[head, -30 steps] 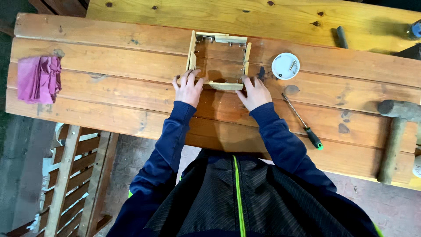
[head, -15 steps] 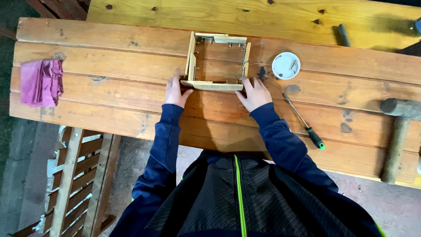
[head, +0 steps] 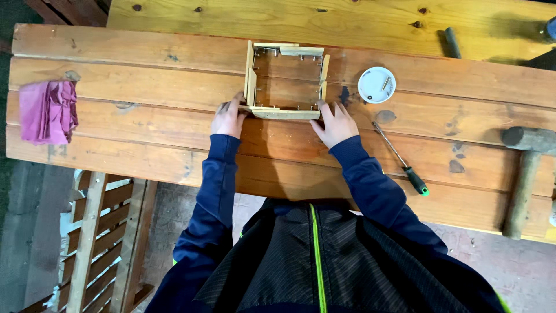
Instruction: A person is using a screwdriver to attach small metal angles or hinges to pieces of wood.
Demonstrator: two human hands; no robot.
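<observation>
- Centrally on the plank surface (head: pixel 145 75) sits a small square wooden frame (head: pixel 285 81), nail tips showing along its inner edges.
- Left of the frame lies a pink cloth (head: pixel 47 111); right of it a white round lid (head: pixel 376 84) holding screws, a green-handled screwdriver (head: pixel 402 159), and farther right a hammer (head: pixel 524 168).
- The left hand (head: pixel 229 119) pinches the frame's near-left corner; the right hand (head: pixel 336 123) lies with its fingers spread flat against the near-right corner.
- Compared with half a second ago, the near slat sits closer against the frame.
</observation>
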